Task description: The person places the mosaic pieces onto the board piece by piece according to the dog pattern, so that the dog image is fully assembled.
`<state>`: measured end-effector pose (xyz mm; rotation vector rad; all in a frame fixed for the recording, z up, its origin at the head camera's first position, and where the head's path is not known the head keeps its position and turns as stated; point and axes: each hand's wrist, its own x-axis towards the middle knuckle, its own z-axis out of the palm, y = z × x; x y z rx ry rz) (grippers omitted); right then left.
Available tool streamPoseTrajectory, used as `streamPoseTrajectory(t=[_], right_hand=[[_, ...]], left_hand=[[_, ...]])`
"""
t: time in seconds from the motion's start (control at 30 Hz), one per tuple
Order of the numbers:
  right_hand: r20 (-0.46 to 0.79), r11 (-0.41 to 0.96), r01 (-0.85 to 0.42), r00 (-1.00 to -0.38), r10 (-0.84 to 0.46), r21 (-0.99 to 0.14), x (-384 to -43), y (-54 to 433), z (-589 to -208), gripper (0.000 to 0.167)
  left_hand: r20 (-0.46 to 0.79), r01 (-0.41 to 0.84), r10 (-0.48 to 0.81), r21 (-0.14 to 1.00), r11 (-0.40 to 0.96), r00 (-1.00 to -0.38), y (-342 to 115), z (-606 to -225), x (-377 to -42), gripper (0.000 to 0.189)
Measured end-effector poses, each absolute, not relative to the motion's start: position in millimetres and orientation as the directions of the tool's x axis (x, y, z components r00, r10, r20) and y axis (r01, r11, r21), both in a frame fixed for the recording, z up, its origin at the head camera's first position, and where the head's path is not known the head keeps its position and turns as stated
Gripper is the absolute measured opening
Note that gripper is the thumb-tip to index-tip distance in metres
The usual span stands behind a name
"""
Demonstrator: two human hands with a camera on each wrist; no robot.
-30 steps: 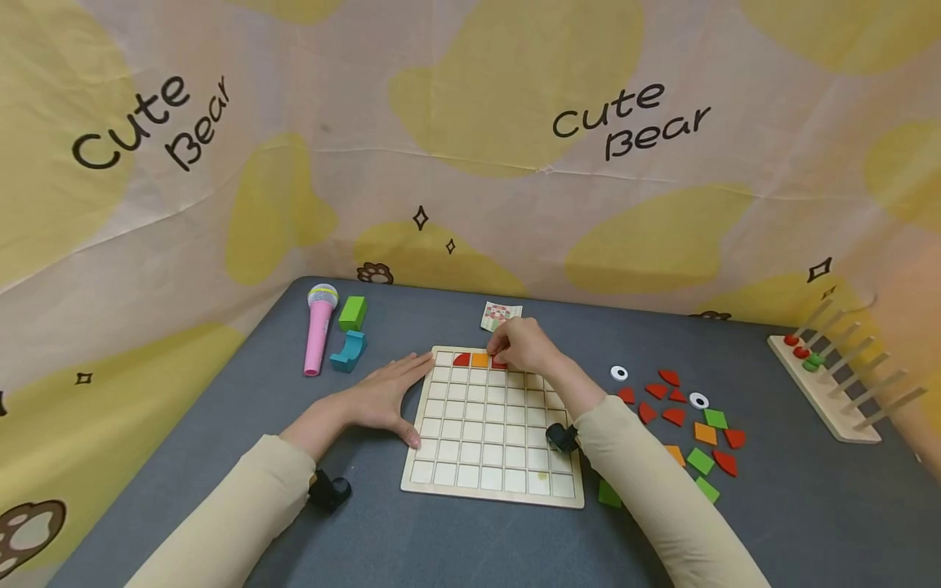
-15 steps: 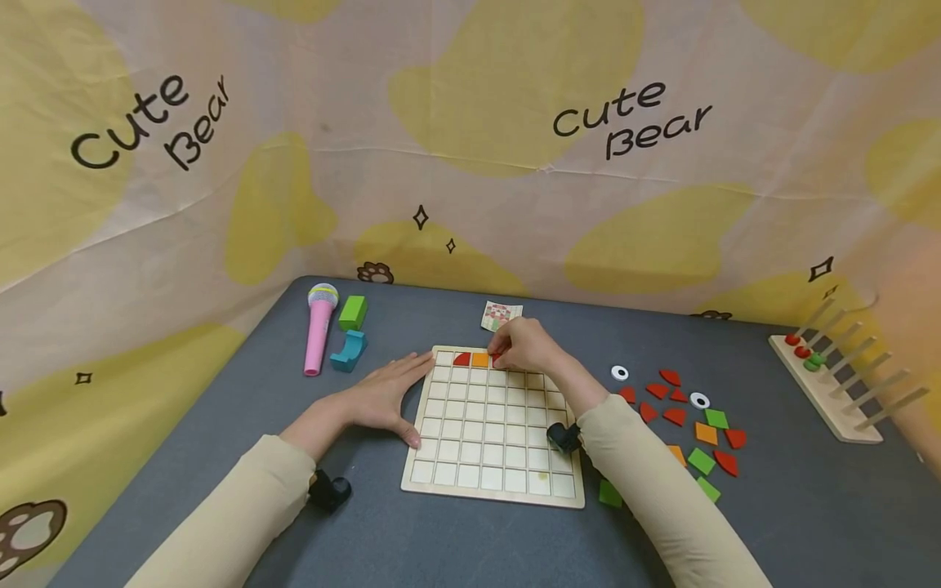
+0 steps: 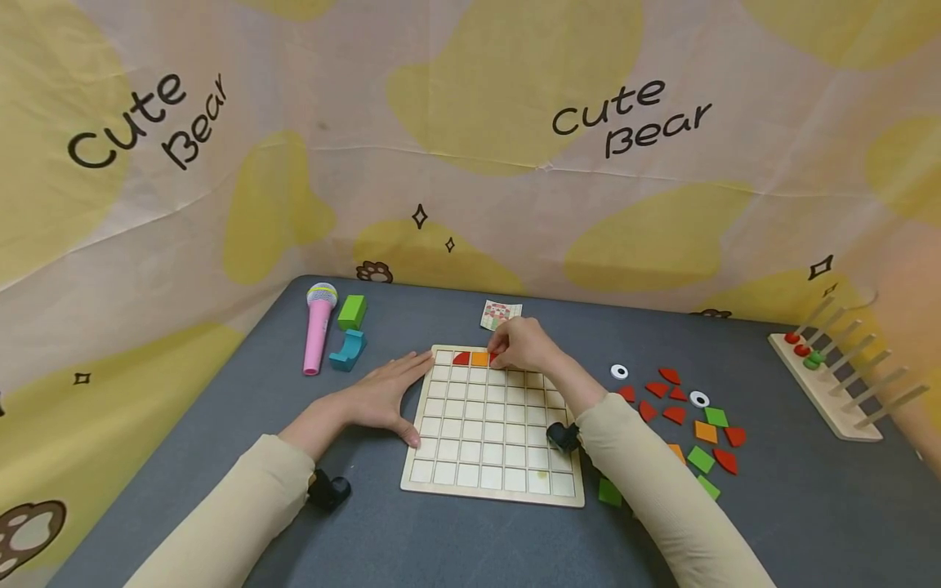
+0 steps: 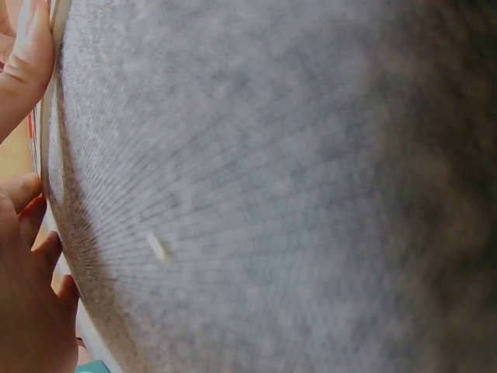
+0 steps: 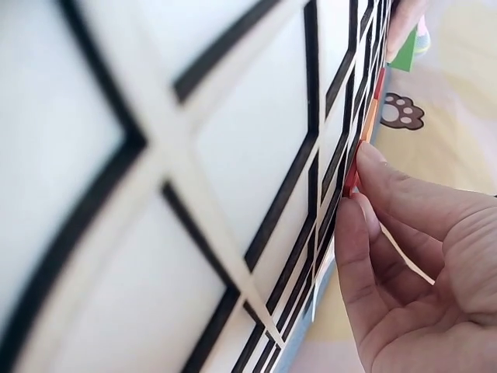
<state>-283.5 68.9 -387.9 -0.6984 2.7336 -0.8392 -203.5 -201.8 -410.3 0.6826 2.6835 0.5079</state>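
A wooden grid board (image 3: 485,494) with white squares lies at mid-table. My left hand (image 3: 378,400) spreads along its left edge, thumb low and fingertips at the top corner. In the left wrist view the left fingers (image 4: 35,311) line the rim. My right hand (image 3: 528,343) is over the top row; in the right wrist view its thumb and forefinger pinch a red tile (image 5: 352,175) at the board's surface, mostly hidden in the head view. Left of it in that row sit an orange square tile (image 3: 480,359) and a red rounded tile (image 3: 461,359).
Loose red tiles (image 3: 674,416), green tiles (image 3: 701,460) and orange tiles (image 3: 706,432) lie right of the board. A pattern card (image 3: 500,313) is behind it. Pink toy microphone (image 3: 317,335), green block (image 3: 353,313) and blue curved block (image 3: 349,351) stand left; a pegged bead rack (image 3: 823,388) stands right.
My right fingertips have shifted slightly left over the top row, and less of the red tile shows. The left hand stays in place.
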Motion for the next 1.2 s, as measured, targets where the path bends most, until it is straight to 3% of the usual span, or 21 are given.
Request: streamPoseTrajectory(t=[0.5,0.83,1.2], right_hand=[[-0.107,0.717,-0.309,-0.876,-0.471,-0.625,-285.3,85.9,-379.8,0.02],[-0.096,0.734,-0.316,-0.883,-0.459,-0.602,-300.6,144.9,-370.2,0.024],[-0.121,0.727,-0.363,-0.846,-0.52,-0.583,-298.4,210.0,-365.6,0.026]], left_hand=[[-0.223,0.394,0.511,0.414,0.82,-0.83,-201.7,-411.3,-203.4,0.126],[-0.236,0.381,0.498,0.406,0.831,-0.835,-202.4,-411.2,-203.5,0.127],[-0.242,0.374,0.496,0.414,0.83,-0.834,-200.6,-410.9,-202.9,0.126]])
